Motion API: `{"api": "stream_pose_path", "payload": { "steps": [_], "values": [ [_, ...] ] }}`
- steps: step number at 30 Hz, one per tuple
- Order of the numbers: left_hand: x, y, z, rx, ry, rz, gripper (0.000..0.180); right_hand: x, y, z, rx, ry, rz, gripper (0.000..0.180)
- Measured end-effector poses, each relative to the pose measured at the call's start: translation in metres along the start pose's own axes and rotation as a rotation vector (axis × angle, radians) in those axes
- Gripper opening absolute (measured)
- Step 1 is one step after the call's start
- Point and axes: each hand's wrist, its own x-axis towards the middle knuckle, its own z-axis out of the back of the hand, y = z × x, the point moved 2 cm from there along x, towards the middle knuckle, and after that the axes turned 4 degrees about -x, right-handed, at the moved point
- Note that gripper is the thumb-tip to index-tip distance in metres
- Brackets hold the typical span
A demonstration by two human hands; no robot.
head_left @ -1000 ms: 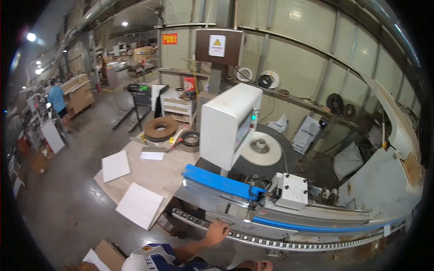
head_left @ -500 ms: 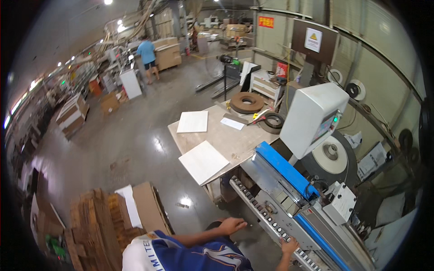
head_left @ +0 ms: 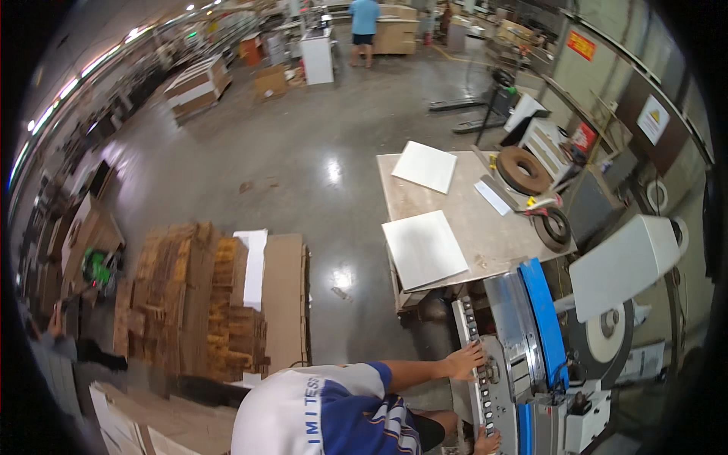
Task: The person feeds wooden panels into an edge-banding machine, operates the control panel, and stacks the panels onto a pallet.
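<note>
White rail [head_left: 480, 402]; left hand [head_left: 464, 362] across edge

Head view, one: wide fisheye, worn on the head, facing down and forward; wearer's shirt [head_left: 326, 413] close at lower edge, desk [head_left: 479, 236] farther, floor [head_left: 303, 144] beyond.

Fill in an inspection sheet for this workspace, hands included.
Surface: tan table, two white panels lying apart on it.
Items at hand: roller rail along the machine, which has a blue cover.
Clutter: brown ring-shaped roll, dark ring and white strip on the table.
Hands: left hand, fingers over the rail; right hand at the rail, near the lower edge; grip unclear.
Cables: dark cable near the white block; ends not traceable.
Surroundings: person in blue shirt beyond; stacked wood at left; pallet truck forks past the table.
</note>
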Motion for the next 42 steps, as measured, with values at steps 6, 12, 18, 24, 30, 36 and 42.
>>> {"api": "stream_pose_path", "payload": {
  "steps": [6,12,18,24,30,36,42],
  "values": [
    [-0.019,0.017,-0.014,-0.004,-0.011,-0.005,0.107,0.03,0.041,0.009,0.047,0.044,0.136,0.06],
    [-0.008,-0.007,-0.026,0.02,0.014,0.094,0.104,0.048,0.041,0.006,0.163,0.132,0.247,0.06],
    [-0.01,-0.011,-0.019,-0.002,-0.085,0.174,0.091,0.059,0.007,-0.007,0.236,0.437,0.319,0.06],
    [0.001,-0.018,-0.027,0.072,-0.175,0.17,0.079,0.039,0.049,0.032,0.347,0.134,0.32,0.056],
    [-0.014,-0.009,-0.035,0.137,-0.13,0.142,0.074,0.031,0.048,0.03,0.405,0.046,0.291,0.057],
    [0.033,-0.018,0.021,0.243,0.058,-0.066,0.061,-0.017,0.043,0.028,0.293,-0.075,-0.011,0.094],
    [0.09,0.059,0.015,0.134,0.085,-0.016,0.05,0.002,0.067,0.027,0.249,0.002,0.055,0.093]
  ]
}}
